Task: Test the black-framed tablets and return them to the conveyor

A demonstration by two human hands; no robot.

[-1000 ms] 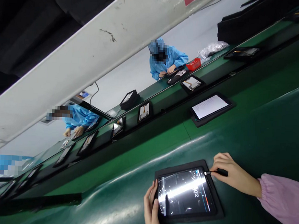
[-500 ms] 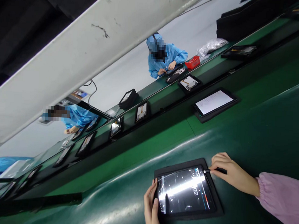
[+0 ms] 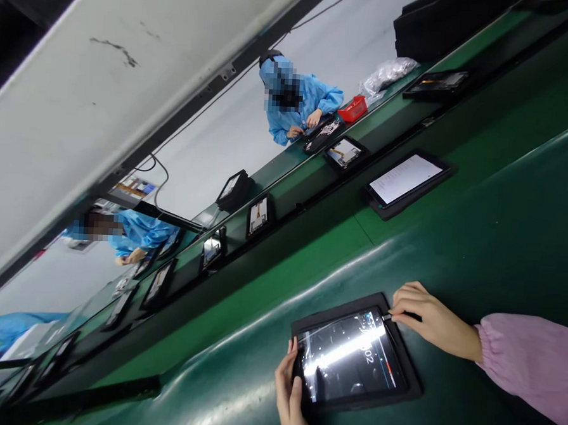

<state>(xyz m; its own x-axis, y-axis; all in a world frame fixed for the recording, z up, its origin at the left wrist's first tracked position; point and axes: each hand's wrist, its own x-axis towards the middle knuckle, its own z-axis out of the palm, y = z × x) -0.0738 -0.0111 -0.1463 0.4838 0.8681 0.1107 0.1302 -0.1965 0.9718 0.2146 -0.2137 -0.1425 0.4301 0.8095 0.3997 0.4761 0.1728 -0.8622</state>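
A tablet (image 3: pixel 353 352) in a black tray lies on the green belt (image 3: pixel 502 236) in front of me, its glossy screen lit and reflecting a lamp. My left hand (image 3: pixel 290 393) grips the tablet's left edge, thumb on the bezel. My right hand (image 3: pixel 426 318), in a pink sleeve, is closed round a thin black stylus (image 3: pixel 405 316) whose tip touches the tablet's upper right corner.
Another tablet with a white screen (image 3: pixel 404 181) lies further up the belt. Beyond a black rail, a second line carries several tablets in trays (image 3: pixel 258 214). Two people in blue coats (image 3: pixel 299 105) work there, beside a red bin (image 3: pixel 353 108) and plastic bags.
The view has tilted and shifted a little; my hands and the tablet keep their places relative to each other. The stylus stays at the corner.
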